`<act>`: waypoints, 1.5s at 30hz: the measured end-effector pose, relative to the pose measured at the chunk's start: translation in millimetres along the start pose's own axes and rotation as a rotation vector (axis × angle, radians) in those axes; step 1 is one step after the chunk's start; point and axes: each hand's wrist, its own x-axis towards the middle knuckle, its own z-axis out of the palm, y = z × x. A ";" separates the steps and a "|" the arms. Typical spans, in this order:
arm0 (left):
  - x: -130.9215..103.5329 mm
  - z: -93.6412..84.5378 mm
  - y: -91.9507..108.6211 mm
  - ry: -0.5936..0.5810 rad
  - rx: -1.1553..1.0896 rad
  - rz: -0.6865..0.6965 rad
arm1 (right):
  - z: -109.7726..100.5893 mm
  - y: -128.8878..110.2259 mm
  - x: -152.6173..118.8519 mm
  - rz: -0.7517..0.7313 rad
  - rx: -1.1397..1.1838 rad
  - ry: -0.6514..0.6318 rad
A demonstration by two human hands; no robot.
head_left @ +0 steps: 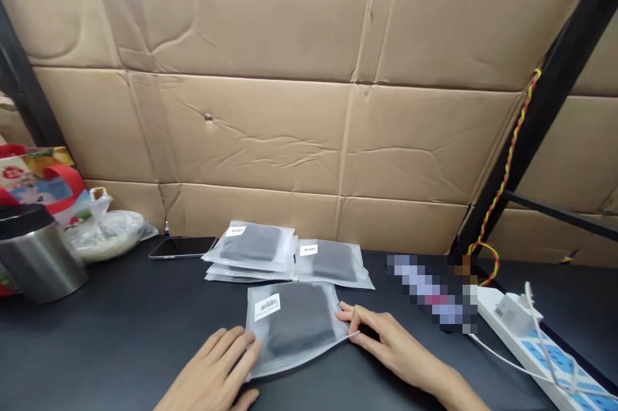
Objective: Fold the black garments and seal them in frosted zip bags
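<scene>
A frosted plastic zip bag [304, 324] with something dark inside and a white barcode label lies in front of me on the black table. My right hand [386, 340] pinches the bag's right edge near its lower corner. At the other end, my left hand [222, 359] rests with its fingers stretched over the bag's lower left edge, the thumb below. Just behind it are a stack of similar labelled bags [261, 247] and, to its right, another such bag [333, 263].
A phone [183, 247] lies back left, near a steel mug [43, 256], a tied plastic bag [113, 230] and a colourful carrier bag [43, 172]. On the right are a white power strip [512, 334] with cables and a blurred-out item [429, 292]. Cardboard [270, 140] walls the back.
</scene>
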 end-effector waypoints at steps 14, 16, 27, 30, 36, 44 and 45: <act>28.8 1.7 3.8 0.218 0.089 0.004 | 7.3 7.5 9.7 0.053 0.152 0.288; 40.7 -15.2 4.2 0.268 0.061 -0.010 | 9.9 13.1 11.9 0.057 0.115 0.296; 181.2 55.9 -11.5 0.038 -0.036 -0.012 | 12.4 9.2 16.3 -0.012 0.155 0.284; 175.3 68.5 -10.2 0.028 -0.049 -0.062 | 12.4 11.7 17.4 -0.005 0.149 0.280; 125.6 52.8 -4.2 0.059 -0.086 -0.010 | 13.1 7.7 15.7 0.031 -0.013 0.235; 47.8 32.4 -24.2 -0.143 -0.283 -0.007 | 23.0 -10.4 30.3 0.038 -0.367 0.035; 47.2 32.1 -27.0 -0.160 -0.294 -0.034 | 23.8 -11.4 32.5 0.034 -0.378 0.045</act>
